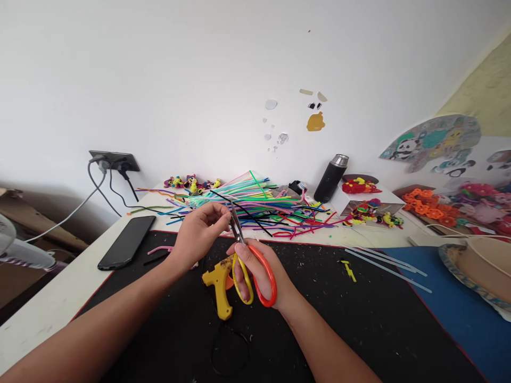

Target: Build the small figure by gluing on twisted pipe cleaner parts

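1. The left hand (pixel 202 229) has its thumb and fingertips pressed together, right by the blades of the scissors. I cannot tell what it is pinching.
2. The right hand (pixel 254 265) is curled around the scissors (pixel 238 234), with its thumb and fingers in the loops. One loop is red and one is yellow.
3. The scissors are up above the black mat (pixel 319 324), and their blades point at the wall.
4. A yellow glue gun (pixel 222 291) lies on the mat, under the hands.
5. Lots of fuzzy sticks (pixel 243 196) lie in a heap behind the hands.
6. A black phone (pixel 126 243) is to the left, and a black bottle (pixel 330 180) stands by the wall.
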{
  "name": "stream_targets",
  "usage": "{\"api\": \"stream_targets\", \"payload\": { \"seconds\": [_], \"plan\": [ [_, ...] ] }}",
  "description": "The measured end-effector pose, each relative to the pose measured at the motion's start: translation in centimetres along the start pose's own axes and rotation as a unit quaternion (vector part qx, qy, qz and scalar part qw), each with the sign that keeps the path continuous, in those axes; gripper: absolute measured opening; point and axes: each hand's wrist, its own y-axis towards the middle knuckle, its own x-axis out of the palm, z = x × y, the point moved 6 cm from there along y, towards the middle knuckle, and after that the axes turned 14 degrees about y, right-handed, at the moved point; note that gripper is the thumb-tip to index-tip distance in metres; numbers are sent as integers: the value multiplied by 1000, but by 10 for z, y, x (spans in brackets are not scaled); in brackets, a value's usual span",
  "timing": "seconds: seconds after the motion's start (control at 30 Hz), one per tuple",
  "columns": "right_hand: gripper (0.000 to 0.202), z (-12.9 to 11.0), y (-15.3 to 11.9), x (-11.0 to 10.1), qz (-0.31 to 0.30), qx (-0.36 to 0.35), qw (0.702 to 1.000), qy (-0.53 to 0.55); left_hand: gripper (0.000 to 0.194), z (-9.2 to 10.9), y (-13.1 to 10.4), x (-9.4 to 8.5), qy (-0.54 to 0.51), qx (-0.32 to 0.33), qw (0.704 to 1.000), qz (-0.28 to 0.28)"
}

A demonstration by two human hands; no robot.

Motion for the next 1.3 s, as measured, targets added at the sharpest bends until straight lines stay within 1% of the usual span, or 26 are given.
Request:
{"api": "stream_targets", "payload": {
  "seconds": [0.2, 0.63, 0.8, 0.93, 1.17, 1.3],
  "plan": [
    [51, 0, -1, 1, -6, 1, 1000, -5, 24, 1, 1, -4, 39, 1, 999, -7],
    [51, 0, -1, -2, 10, 9, 1000, -14, 29, 2, 5, -5, 67, -9, 997, -27],
    [50, 0, -1, -2, 19, 12, 1000, -17, 26, 1, 5, -4, 71, -10, 997, -34],
    [49, 1, -2, -2, 28, 21, 999, -14, 25, 1, 6, -5, 89, -12, 996, -28],
    [42, 3, -3, 0, 43, 50, 997, -30, 23, 1, 5, -4, 93, -11, 995, -27],
    [35, 5, -3, 1, 50, 54, 997, -33, 21, 0, 5, -3, 100, -11, 995, -29]
  ]
}}
